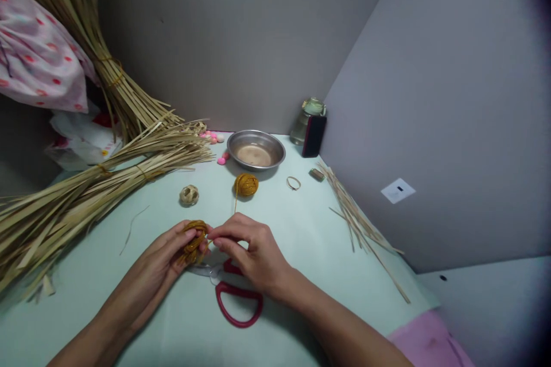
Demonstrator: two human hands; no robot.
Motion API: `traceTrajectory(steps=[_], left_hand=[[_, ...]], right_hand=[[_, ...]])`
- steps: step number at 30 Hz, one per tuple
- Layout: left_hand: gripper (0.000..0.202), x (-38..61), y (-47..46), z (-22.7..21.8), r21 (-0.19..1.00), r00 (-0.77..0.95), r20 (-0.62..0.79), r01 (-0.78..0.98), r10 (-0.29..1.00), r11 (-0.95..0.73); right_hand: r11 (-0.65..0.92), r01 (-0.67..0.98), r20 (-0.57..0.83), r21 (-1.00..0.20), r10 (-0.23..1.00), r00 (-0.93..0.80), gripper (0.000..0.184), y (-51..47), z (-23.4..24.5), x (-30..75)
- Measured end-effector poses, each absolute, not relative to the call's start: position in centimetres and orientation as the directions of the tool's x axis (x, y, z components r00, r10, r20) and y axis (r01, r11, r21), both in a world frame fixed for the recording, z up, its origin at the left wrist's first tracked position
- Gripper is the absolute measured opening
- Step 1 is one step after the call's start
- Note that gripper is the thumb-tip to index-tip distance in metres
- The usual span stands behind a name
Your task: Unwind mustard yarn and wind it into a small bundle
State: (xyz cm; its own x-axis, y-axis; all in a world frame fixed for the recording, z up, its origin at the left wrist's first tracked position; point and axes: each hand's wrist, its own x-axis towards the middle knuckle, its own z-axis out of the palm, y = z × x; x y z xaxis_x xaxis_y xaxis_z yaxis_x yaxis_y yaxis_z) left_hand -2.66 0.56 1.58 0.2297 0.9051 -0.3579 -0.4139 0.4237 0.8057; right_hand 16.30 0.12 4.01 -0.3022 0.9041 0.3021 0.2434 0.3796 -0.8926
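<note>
My left hand [170, 246] is closed around a looped bundle of golden-brown yarn [194, 241]. Close beside it, my right hand [253, 243] pinches a strand of the same yarn between thumb and fingertips. From there a strand runs up to a wound yarn ball [246, 185] on the table. Under both hands lies a pair of scissors with red handles [239, 305]; its blades are partly covered by the left hand and the yarn. A small woven ball [189, 195] of pale strips sits beyond the left hand.
A metal bowl [231, 152] with liquid stands at the back, near pink pieces [221, 160]. Bundles of dried strips [107, 183] fill the left side. Loose strips [357, 212], a ring [293, 183], a phone [314, 136] and a glass jar [299, 129] are to the right, by the walls.
</note>
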Motion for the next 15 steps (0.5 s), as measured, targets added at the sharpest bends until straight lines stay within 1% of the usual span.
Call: traceTrajectory(steps=[2, 4, 8, 12, 13, 15], left_hand=[[0.011, -2.3, 0.3, 1.7, 0.798, 0.247, -0.377, -0.403, 0.893, 0.448], [0.012, -2.0, 0.0, 1.7, 0.806, 0.274, -0.377, -0.374, 0.885, 0.459], [0.012, -1.8, -0.4, 1.4, 0.855, 0.303, -0.337, -0.298, 0.891, 0.425], [0.012, -2.1, -0.3, 1.2, 0.884, 0.361, -0.319, -0.22, 0.876, 0.413], [0.012, -2.2, -0.2, 1.2, 0.896, 0.375, -0.311, -0.192, 0.873, 0.401], [0.013, -2.5, 0.0, 1.2, 0.925, 0.395, -0.285, -0.126, 0.873, 0.359]], right_hand=[[0.44, 0.275, 0.344, -0.854, 0.877, -0.335, 0.019, 0.1, 3.8, 16.3], [0.455, 0.298, 0.349, -0.839, 0.87, -0.348, 0.018, 0.1, 3.7, 16.3], [0.429, 0.336, 0.313, -0.838, 0.884, -0.348, 0.015, 0.0, 3.5, 16.1], [0.403, 0.36, 0.314, -0.841, 0.906, -0.283, 0.011, 0.0, 3.0, 15.9], [0.403, 0.372, 0.316, -0.836, 0.909, -0.272, 0.013, 0.1, 2.9, 15.9], [0.381, 0.387, 0.288, -0.84, 0.916, -0.279, 0.026, 0.2, 2.7, 15.9]])
